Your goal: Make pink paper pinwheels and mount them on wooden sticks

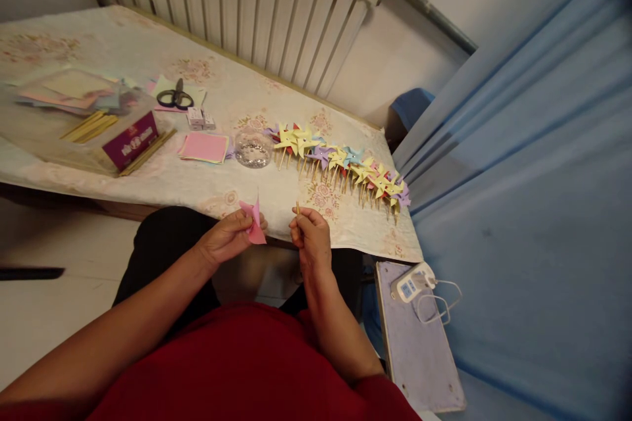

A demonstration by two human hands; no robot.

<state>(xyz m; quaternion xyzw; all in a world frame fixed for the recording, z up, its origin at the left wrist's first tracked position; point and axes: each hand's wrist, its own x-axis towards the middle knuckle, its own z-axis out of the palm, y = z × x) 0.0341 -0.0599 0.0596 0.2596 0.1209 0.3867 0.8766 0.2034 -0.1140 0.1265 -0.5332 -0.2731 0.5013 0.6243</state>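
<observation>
My left hand (231, 235) pinches a pink paper pinwheel head (255, 223) just in front of the table's near edge. A thin pin seems to stick up from the paper. To its right, my right hand (312, 233) is closed around a short wooden stick (297, 208), whose tip shows above the fingers; its lower part is hidden in the hand. The two hands are apart. Beyond them on the table sits a round clear dish (253, 150) of small shiny pins. A row of finished paper pinwheels (337, 158) in yellow, purple, blue and red lies to the right.
A stack of pink paper squares (203, 147) lies left of the dish, near small boxes (196, 118) and black-handled scissors (175, 97). A plastic bin (83, 154) holds sticks and coloured paper at left. A power strip (413, 281) rests on a stool (419, 355) beside the blue curtain (523, 210).
</observation>
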